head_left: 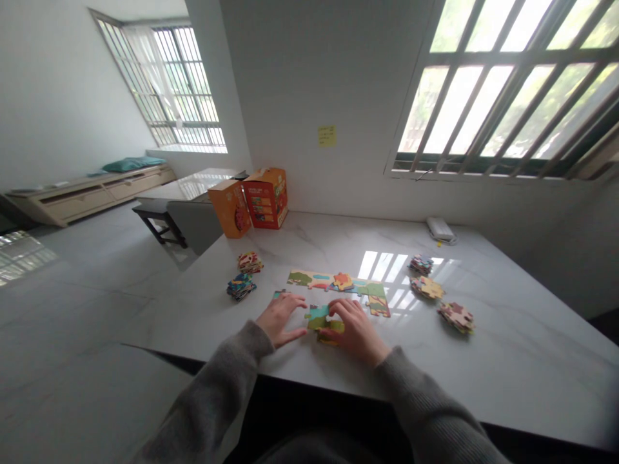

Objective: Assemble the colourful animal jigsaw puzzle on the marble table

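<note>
head view | from wearer's head | facing forward, down | tabletop (512, 367) near | wall (300, 84) beyond

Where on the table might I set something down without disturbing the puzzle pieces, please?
Bare table shows at the front right, between the right sleeve and the rightmost puzzle stack, and along the wall between the red box and the white object. It is crowded around the left hand, right hand and joined puzzle pieces.

L hand (282, 320) palm-down, thumb spread from fingers; R hand (356, 328) w/ thumb & index curved, approx. C-shape; grey-sleeved forearms (218, 377) fwd.
</note>
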